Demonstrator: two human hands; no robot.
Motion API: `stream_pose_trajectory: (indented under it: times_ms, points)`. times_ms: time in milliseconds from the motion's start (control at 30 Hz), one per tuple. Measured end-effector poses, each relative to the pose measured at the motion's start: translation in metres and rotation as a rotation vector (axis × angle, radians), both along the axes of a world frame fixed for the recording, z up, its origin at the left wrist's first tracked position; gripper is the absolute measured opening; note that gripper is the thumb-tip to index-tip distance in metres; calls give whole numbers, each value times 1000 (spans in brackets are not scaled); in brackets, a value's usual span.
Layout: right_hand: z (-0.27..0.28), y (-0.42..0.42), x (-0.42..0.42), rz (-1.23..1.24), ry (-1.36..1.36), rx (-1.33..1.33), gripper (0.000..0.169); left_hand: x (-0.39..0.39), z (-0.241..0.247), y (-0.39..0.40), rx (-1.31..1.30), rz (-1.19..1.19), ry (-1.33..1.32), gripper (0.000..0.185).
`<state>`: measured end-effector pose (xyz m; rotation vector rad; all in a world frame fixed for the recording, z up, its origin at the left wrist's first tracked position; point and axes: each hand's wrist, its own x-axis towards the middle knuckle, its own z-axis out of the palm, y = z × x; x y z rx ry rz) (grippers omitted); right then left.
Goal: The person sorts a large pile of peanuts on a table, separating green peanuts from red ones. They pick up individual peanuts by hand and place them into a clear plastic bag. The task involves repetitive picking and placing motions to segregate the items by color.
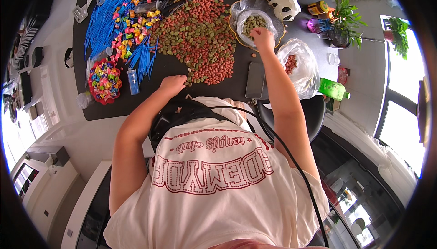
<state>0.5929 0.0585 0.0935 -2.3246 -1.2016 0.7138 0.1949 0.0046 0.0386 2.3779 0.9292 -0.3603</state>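
My left hand (173,85) rests on the dark table at the near edge of a mixed pile of red peanuts (213,73) and flat green beans (170,44). Its fingers are curled beside a few green beans; whether they pinch one is too small to tell. My right hand (264,39) reaches over a clear plastic bag of green beans (254,22), which sits in a scalloped glass bowl with a gold rim (235,32). The fingertips point down at the beans, and what lies between them is hidden. A second plastic bag (305,66) holding red peanuts (291,64) lies under my right forearm.
A smartphone (255,80) lies between my arms. To the left are blue plastic sticks (102,24), colourful folded paper pieces (136,27), a red bowl (119,87) of them and a small tube (133,82). A white skull-shaped object (285,1), plants (346,20) and a green bottle (333,89) stand right.
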Motion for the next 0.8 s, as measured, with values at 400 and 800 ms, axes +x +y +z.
stream_pose_trajectory:
  times_ms: [400, 800]
  points:
    - [2, -1, 0, 0, -64, -13, 21, 8, 12, 5, -57, -155, -142, 25]
    - [22, -35, -41, 167, 36, 129, 18, 16, 10, 8, -114, -275, -34, 16]
